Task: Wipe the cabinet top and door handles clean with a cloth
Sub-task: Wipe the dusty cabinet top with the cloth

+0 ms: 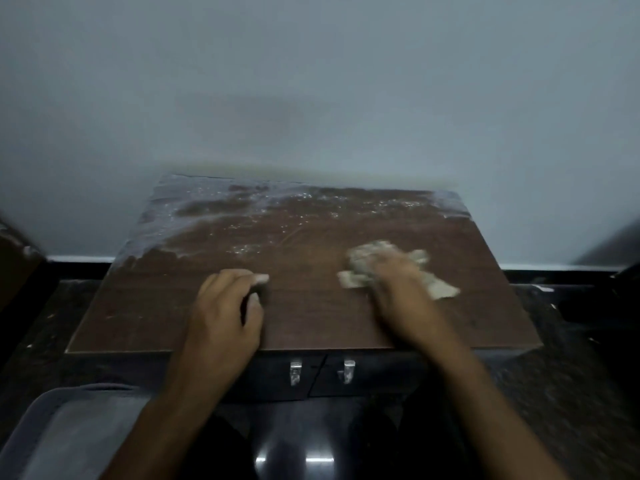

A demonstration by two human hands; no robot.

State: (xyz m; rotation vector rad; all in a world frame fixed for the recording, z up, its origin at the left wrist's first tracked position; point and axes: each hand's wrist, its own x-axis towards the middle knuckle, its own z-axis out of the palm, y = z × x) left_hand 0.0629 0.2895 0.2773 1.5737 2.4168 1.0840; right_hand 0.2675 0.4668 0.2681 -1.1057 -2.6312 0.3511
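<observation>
Under my right hand (398,282): the cloth (374,265), pale and crumpled, pressed flat to the cabinet top (311,313). Its edges show on both sides of my fingers and ahead of them. The picture is blurred there, so I cannot tell whether my fingers curl round the cloth or only press on it.

Left hand (228,299): resting on the cabinet top near its front edge, fingers curled in, thumb tip (261,278) out flat. There is something dark under the fingers; whether it is a thing held or only shadow, I cannot tell.

Beyond my fingers, toward the wall (311,81): a broad whitish film with wet-looking glints, thickest at the far-left corner. I judge this not yet wiped.

Around and behind my fingers: plain brown surface, seemingly done.

Below the front edge, nearer me than either hand: two metal door handles (295,372), dull and pale-smeared. I judge both not yet wiped.

Progress: roughly half the top; handles outstanding.
</observation>
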